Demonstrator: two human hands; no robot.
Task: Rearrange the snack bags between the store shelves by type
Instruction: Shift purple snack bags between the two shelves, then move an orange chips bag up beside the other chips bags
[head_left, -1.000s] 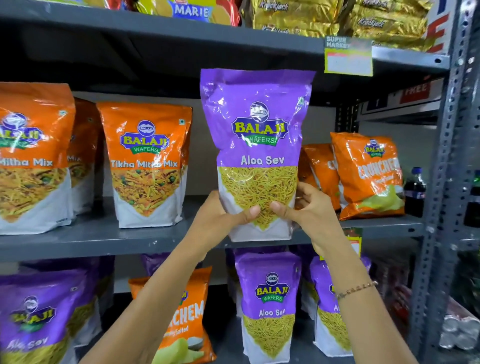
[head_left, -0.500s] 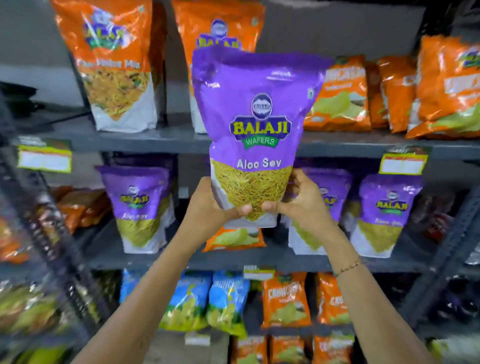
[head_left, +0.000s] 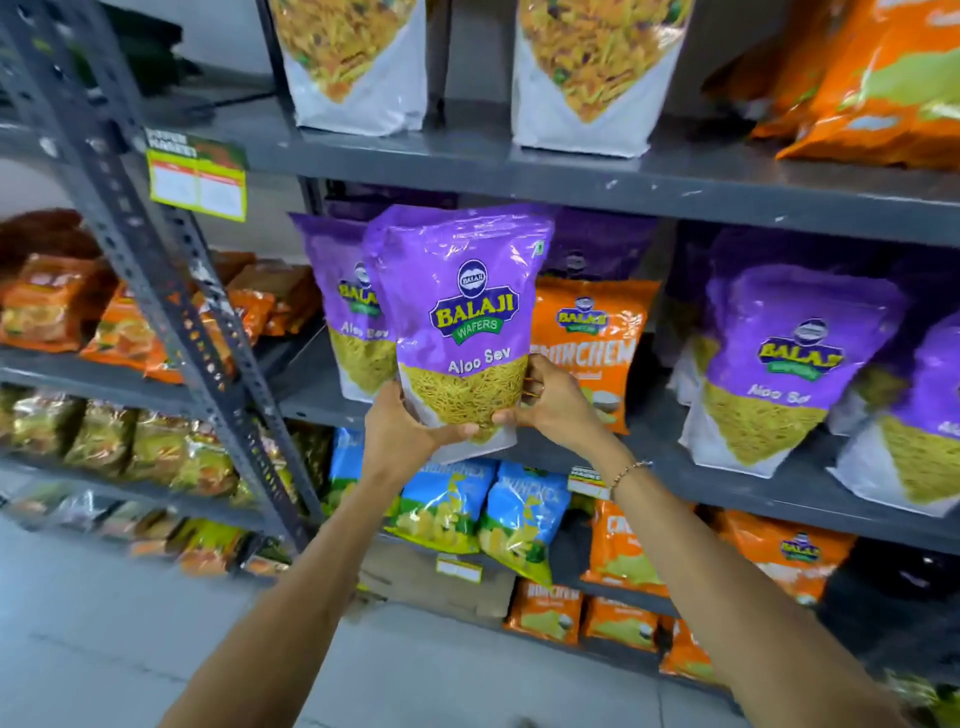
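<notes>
The purple Aloo Sev bag has come down from the upper shelf to the middle shelf. Both hands' fingers clasp its base: left hand at 7 o'clock, right hand at 4. It now fronts a matching bag at 9 o'clock, so it likely belongs here.

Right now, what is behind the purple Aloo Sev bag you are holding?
Behind the held Aloo Sev bag, another purple bag shows at its left and an orange Crunchem bag at its right. The shelf space directly behind is covered.

Mix bags cropped at top.
</notes>
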